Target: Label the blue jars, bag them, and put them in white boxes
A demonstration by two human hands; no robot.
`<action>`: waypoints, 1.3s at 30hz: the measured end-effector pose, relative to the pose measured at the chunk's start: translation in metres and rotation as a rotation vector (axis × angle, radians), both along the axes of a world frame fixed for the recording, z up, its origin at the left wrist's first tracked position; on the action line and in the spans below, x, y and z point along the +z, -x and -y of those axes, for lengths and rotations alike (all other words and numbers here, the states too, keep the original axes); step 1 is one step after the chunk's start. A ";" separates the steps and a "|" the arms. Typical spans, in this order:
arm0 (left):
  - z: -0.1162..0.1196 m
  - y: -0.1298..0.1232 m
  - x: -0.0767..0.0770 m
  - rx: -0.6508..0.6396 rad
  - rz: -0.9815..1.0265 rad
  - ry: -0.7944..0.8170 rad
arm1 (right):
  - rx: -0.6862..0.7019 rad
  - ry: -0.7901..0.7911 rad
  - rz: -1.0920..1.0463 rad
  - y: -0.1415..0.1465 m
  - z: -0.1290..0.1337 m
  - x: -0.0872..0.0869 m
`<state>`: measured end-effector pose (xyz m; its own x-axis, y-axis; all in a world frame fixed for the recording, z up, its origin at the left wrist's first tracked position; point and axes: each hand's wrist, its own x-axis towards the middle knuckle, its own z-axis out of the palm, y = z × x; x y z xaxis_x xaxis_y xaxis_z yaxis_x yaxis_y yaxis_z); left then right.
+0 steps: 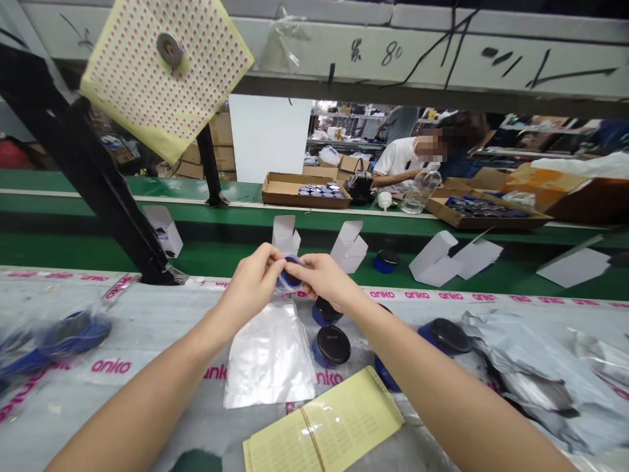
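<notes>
Left hand (258, 274) and right hand (324, 278), both closed on a blue round item in clear wrap (291, 272), which is held between the fingertips above the far edge of the desk (162, 341). Below them on the desk lies a stack of clear plastic bags (270, 354); just right of it stands a blue tub with a black lid (333, 345). A yellow sheet bundle (324, 426), crossed by a band, lies toward the near edge. Blue items in plastic (54, 341) occupy the left side. Beyond the far edge, open white boxes stand along a green conveyor (236, 229); at its far side are a shallow carton (304, 190) and a person (407, 154) leaning forward.
</notes>
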<state>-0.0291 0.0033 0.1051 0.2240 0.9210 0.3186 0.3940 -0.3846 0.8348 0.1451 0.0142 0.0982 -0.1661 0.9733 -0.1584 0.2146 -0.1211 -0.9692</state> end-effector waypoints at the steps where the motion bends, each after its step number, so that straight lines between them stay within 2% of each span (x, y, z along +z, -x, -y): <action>1: -0.003 0.005 0.004 0.003 -0.036 0.047 | 0.009 -0.013 0.057 0.003 -0.004 -0.004; 5: -0.017 0.026 0.013 -0.012 -0.184 0.283 | 0.115 -0.044 0.288 0.008 -0.015 -0.008; 7: -0.020 0.034 0.016 -0.046 -0.221 0.347 | 0.175 -0.091 0.386 0.008 -0.017 -0.006; 12: -0.024 0.040 0.015 -0.270 -0.215 0.328 | 0.310 -0.179 0.501 0.023 -0.017 -0.011; 14: -0.028 0.040 0.011 -0.303 -0.166 0.283 | 0.343 -0.175 0.520 0.029 -0.020 -0.015; 18: -0.040 0.042 0.002 -0.265 -0.042 0.276 | 0.399 -0.136 0.470 0.028 -0.027 -0.021; 23: -0.045 0.046 0.000 -0.268 -0.057 0.315 | 0.387 -0.183 0.415 0.024 -0.031 -0.023; 28: -0.048 0.061 0.001 -0.226 -0.127 0.340 | 0.364 -0.385 0.481 0.030 -0.008 -0.018; 31: -0.052 0.066 -0.006 -0.349 -0.139 0.506 | 0.391 -0.470 0.553 0.029 0.010 -0.019; 33: -0.054 0.065 -0.010 -0.418 -0.140 0.592 | 0.401 -0.465 0.610 0.025 0.016 -0.021; 35: -0.054 0.063 -0.014 -0.425 -0.116 0.617 | 0.393 -0.432 0.656 0.022 0.016 -0.021; 39: -0.058 0.062 -0.020 -0.299 0.018 0.624 | 0.429 -0.366 0.690 0.026 0.003 -0.021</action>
